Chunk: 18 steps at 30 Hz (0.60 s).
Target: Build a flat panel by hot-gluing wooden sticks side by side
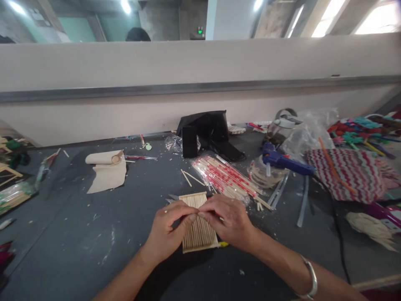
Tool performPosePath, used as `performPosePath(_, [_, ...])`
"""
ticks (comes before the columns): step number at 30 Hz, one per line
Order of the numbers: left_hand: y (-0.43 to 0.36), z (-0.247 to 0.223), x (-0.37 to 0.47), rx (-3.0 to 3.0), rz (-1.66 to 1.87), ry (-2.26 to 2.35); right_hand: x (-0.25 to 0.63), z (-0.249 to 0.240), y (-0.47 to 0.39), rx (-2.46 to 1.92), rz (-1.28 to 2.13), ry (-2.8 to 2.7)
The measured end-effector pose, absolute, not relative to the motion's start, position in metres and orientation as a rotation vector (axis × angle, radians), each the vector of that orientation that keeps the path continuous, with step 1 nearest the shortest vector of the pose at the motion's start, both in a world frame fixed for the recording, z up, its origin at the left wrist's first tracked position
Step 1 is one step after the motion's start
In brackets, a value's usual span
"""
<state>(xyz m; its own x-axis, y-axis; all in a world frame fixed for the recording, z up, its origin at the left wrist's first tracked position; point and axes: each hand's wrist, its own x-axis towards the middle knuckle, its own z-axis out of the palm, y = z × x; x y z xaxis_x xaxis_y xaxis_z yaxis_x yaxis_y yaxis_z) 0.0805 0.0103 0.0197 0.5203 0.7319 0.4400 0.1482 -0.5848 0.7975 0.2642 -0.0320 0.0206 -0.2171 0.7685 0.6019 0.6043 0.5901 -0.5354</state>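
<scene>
A small panel of wooden sticks (200,236) laid side by side, with crosspieces along its top and bottom edges, lies on the dark table in front of me. Over it, my left hand (171,228) and my right hand (230,217) meet fingertip to fingertip. Both are pinched closed, thumb against forefinger. Whatever sits between the fingertips is too small or too hidden to make out. Metal blade tips (173,198) poke out by the panel's upper left corner, and a yellow piece (223,244) shows at its lower right.
Behind the hands lies a plastic pack of sticks (224,177). A blue glue gun (286,162) with a black cable (336,225) rests at right, near a striped cloth (347,175). A black phone-like block (189,142) stands at the back. Rolled fabric (108,171) lies left.
</scene>
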Motion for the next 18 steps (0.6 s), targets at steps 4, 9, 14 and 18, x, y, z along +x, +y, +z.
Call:
performPosePath(4, [0.008, 0.022, 0.082, 1.994, 1.063, 0.745, 0.264, 0.023, -0.034, -1.108, 0.068, -1.985])
performPosePath(9, [0.006, 0.023, 0.082, 1.987, 1.076, 0.736, 0.264, 0.023, -0.034, -1.117, -0.026, -2.046])
performPosePath(14, [0.007, 0.021, 0.081, 2.128, 1.103, 0.726, 0.267, 0.028, -0.038, -1.047, -0.052, -2.069])
performPosePath(18, [0.01, 0.025, 0.075, 2.169, 1.183, 0.754, 0.272, 0.044, -0.047, -0.975, -0.006, -1.939])
